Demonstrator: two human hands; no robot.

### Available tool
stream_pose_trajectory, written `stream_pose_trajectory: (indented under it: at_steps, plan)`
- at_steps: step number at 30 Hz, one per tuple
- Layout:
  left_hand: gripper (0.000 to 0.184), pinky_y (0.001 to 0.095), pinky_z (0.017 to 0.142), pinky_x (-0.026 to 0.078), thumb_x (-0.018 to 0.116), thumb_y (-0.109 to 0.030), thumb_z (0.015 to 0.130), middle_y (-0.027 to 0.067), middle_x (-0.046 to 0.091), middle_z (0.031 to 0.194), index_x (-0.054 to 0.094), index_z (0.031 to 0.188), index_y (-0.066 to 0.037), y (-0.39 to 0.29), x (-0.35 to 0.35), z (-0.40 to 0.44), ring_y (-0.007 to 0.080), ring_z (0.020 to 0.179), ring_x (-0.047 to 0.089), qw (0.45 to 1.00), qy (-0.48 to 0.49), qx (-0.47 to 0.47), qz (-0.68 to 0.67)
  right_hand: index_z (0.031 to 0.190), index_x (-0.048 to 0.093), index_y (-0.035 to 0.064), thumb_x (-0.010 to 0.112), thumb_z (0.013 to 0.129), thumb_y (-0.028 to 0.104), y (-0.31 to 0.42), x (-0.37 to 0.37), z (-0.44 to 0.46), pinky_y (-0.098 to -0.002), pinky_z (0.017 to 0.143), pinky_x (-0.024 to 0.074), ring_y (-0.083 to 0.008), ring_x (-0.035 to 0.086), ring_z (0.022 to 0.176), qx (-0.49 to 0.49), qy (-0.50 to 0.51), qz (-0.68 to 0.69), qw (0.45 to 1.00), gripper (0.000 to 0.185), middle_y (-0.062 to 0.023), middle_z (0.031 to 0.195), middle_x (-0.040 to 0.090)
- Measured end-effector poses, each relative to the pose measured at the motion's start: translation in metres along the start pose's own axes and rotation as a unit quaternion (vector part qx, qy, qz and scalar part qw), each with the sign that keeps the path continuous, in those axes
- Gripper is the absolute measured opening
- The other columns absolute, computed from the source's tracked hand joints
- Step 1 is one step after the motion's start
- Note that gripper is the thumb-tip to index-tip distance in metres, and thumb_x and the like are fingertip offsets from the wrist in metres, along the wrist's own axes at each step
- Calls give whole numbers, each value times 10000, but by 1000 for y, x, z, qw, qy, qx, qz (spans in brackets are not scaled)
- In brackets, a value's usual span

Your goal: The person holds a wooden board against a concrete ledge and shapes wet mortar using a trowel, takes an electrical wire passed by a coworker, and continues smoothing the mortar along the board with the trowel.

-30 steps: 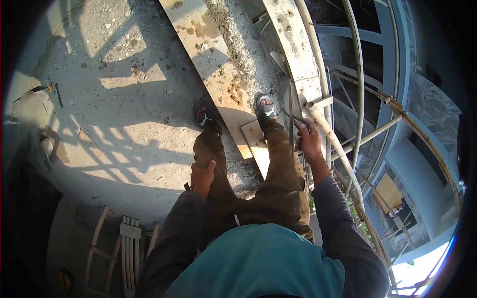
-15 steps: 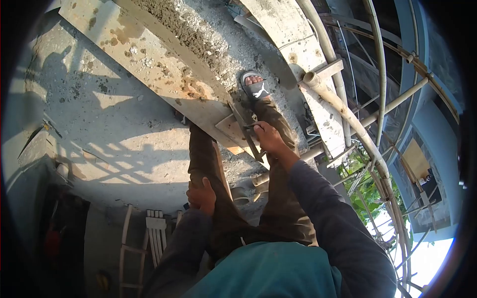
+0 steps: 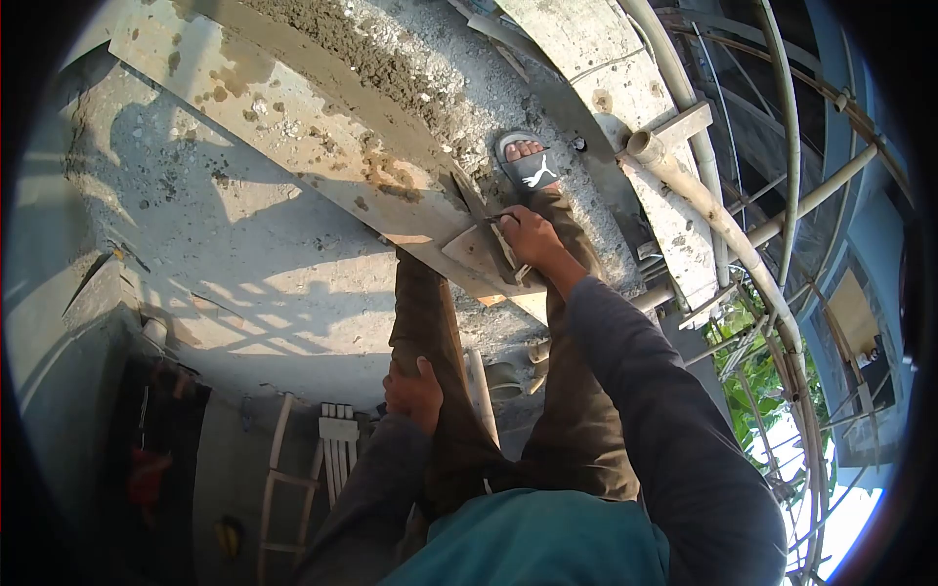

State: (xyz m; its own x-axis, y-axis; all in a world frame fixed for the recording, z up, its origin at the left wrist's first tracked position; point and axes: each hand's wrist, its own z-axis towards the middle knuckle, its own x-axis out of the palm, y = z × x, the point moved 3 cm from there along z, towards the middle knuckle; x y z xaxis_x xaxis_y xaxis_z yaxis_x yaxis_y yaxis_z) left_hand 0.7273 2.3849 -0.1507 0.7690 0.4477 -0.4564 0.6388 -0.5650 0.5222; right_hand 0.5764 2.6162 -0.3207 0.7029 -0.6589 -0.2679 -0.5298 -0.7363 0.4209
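Note:
My right hand (image 3: 531, 239) is closed round the handle of a plastering trowel (image 3: 505, 258). Its long narrow blade lies over the lower end of a mortar-stained board (image 3: 322, 146), tilted against a small flat square piece (image 3: 476, 250). My left hand (image 3: 413, 393) rests against my left trouser leg near the knee, fingers curled and thumb up; whatever may be inside it is hidden. Along the board's far side runs a band of wet grey mortar (image 3: 337, 44).
My sandalled foot (image 3: 526, 161) stands on rough, gritty concrete. Bamboo scaffold poles (image 3: 699, 200) and a second pale board (image 3: 625, 88) run along the right. Down at lower left are a ladder-like frame (image 3: 288, 479) and white slats (image 3: 338, 439).
The whole view has shifted, so the scene sits a little further right. My right hand has drawn the trowel slightly toward me, with its blade turned. My left hand stays by the knee.

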Motion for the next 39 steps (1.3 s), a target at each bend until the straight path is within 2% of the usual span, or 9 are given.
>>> stream_pose_trajectory:
  at_steps: [4, 10, 13, 20, 30, 33, 35, 37, 39]
  plan:
    - [654, 515, 910, 437, 551, -508, 836, 211, 539, 1204, 485, 1309, -61, 5, 3, 4, 411, 1072, 555, 1000, 13, 17, -5, 1103, 587, 62, 459, 919, 309, -12, -3, -34, -473, 882, 460, -417, 590, 1003, 34, 3, 36, 999, 334, -222, 1086, 620]
    - [651, 518, 902, 442, 553, -513, 832, 205, 540, 1212, 493, 1304, -70, 7, 4, 6, 408, 1072, 559, 1000, 5, 0, 13, 1094, 603, 53, 479, 915, 294, -12, 23, 55, -468, 879, 462, -421, 590, 1000, 24, -29, 27, 999, 325, -227, 1026, 637]
    - [653, 519, 910, 436, 554, -515, 830, 203, 540, 1217, 492, 1307, -73, 12, 8, 7, 408, 1076, 557, 1000, 13, 2, 19, 1095, 610, 69, 470, 918, 301, 11, 9, 45, -463, 883, 461, -413, 589, 1011, 24, -19, 112, 993, 323, -219, 1026, 643]
    - [668, 518, 923, 427, 557, -522, 825, 196, 548, 1211, 485, 1325, -84, 13, 18, 11, 411, 1081, 553, 1000, 13, 5, 12, 1098, 627, 95, 470, 913, 324, -45, 13, -23, -444, 918, 451, -386, 581, 1057, 122, 2, 18, 992, 334, -191, 1137, 619]
    - [658, 509, 919, 429, 555, -527, 822, 189, 543, 1219, 495, 1319, -99, 16, 21, 8, 392, 1092, 551, 1000, 8, -13, 15, 1040, 620, 35, 464, 932, 309, 10, 39, 127, -459, 874, 458, -410, 585, 1009, -104, -45, -51, 992, 333, -221, 1065, 628]
    - [660, 507, 922, 429, 552, -527, 823, 192, 541, 1221, 494, 1318, -94, 14, 20, 6, 398, 1095, 548, 1000, 8, -3, 12, 1068, 614, 46, 465, 937, 318, 22, 16, 77, -462, 865, 462, -417, 587, 995, -28, -27, 37, 999, 336, -219, 1048, 632]
    - [666, 507, 916, 434, 549, -527, 825, 199, 543, 1216, 492, 1318, -83, 13, 20, 6, 406, 1087, 551, 1000, 16, -4, 10, 1103, 604, 62, 475, 933, 326, 15, 14, 52, -465, 866, 463, -418, 589, 1001, -120, -5, -74, 990, 339, -222, 1050, 633]
    - [670, 507, 913, 436, 548, -528, 825, 201, 546, 1211, 492, 1318, -78, 14, 19, 8, 408, 1080, 554, 1000, 17, 2, 4, 1104, 610, 72, 483, 930, 340, 30, -5, 19, -464, 876, 462, -411, 591, 1013, 3, -9, 99, 995, 344, -226, 1049, 635]
    - [673, 507, 909, 439, 548, -529, 825, 204, 548, 1206, 492, 1317, -74, 17, 21, 7, 410, 1074, 557, 1000, 18, 4, 3, 1094, 616, 71, 485, 927, 345, 40, -1, 27, -459, 883, 461, -398, 591, 1026, -7, -32, 92, 995, 346, -230, 1049, 634]
